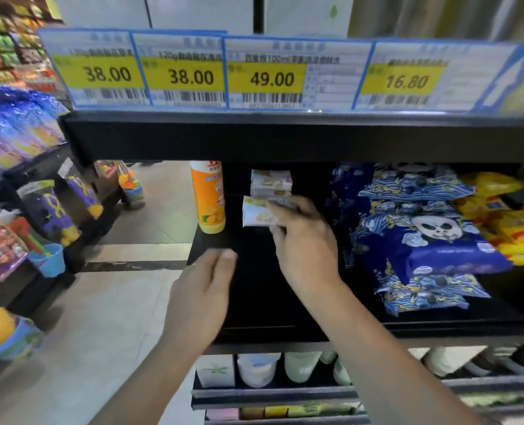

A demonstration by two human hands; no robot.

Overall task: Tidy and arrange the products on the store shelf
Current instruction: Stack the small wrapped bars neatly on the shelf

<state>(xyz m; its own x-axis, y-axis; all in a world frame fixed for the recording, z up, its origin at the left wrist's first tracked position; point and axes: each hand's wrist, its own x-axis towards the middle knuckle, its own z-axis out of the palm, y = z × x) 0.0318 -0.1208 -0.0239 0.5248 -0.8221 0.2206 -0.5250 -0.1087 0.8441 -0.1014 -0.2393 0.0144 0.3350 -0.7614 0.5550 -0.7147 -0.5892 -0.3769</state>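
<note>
On the dark shelf (254, 302), right hand (303, 240) partly hides a white pack (256, 213).

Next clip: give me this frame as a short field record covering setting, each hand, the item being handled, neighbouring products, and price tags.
setting: black store shelf, seen from the head camera
right hand: fingers grip a small white and yellow box
left hand: holds nothing, fingers relaxed, at the shelf's left front edge
behind the held box: stack of similar small white boxes
left of box: upright orange bottle
right of hand: blue panda-print packs, then yellow packs
price tags: 38.00, 38.00, 49.00, 16.80
</note>
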